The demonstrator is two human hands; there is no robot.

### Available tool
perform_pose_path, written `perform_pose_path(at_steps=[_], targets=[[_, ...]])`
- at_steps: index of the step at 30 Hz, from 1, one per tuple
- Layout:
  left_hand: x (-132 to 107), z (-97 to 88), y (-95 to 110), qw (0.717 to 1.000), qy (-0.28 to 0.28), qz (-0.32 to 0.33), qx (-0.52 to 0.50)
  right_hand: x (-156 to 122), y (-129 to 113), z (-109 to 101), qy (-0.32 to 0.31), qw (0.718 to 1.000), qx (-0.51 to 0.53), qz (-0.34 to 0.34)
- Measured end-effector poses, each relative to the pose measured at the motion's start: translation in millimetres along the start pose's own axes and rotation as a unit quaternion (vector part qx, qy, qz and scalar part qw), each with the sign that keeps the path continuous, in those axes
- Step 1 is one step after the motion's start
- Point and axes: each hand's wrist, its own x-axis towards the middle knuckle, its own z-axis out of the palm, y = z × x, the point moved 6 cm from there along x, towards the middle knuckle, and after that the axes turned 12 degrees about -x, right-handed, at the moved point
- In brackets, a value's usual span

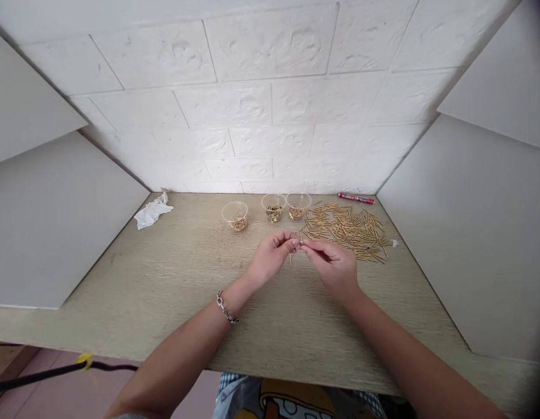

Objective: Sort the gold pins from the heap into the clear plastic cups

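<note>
Over table [165,291], both hands [270,256] pinching pin [300,240]

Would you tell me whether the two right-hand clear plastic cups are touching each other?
Touching: in the head view the middle clear plastic cup and the rightmost cup meet at their rims.

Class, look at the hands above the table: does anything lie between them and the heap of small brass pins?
Nothing visible does. The left hand and right hand meet fingertip to fingertip over bare table, pinching a small brass piece. The pin heap lies just beyond the right hand, with only open tabletop between.
</note>
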Motion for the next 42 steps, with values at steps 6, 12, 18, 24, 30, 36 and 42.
perform_pose_path(at_steps=[6, 12, 18, 24, 30, 36, 42], targets=[[0, 0.0, -1, 1.0, -0.001, 0.006, 0.01, -2, 7, 1, 0.008, 0.999, 0.01, 0.033], [-2, 1.2, -1, 1.0, 0.003, 0.002, 0.005, -3, 8, 2, -0.006, 0.997, 0.019, 0.069], [-2, 1.1, -1, 1.0, 0.005, 0.002, -0.005, -2, 8, 2, -0.008, 0.996, 0.033, 0.082], [-1, 0.5, -3, 1.0, 0.002, 0.005, 0.018, -3, 7, 2, -0.008, 0.996, 0.035, 0.078], [-3, -0.7, 4, 0.993, -0.007, 0.04, 0.112, -3, 5, 2, -0.007, 0.997, 0.017, 0.069], [-9, 1.3, 23, 0.95, -0.025, 0.122, 0.286, -5, 7, 3, -0.004, 0.999, -0.009, 0.04], [-12, 3.1, 27, 0.925, -0.053, 0.166, 0.337, -4, 3, 3, -0.017, 0.999, -0.035, 0.012]])
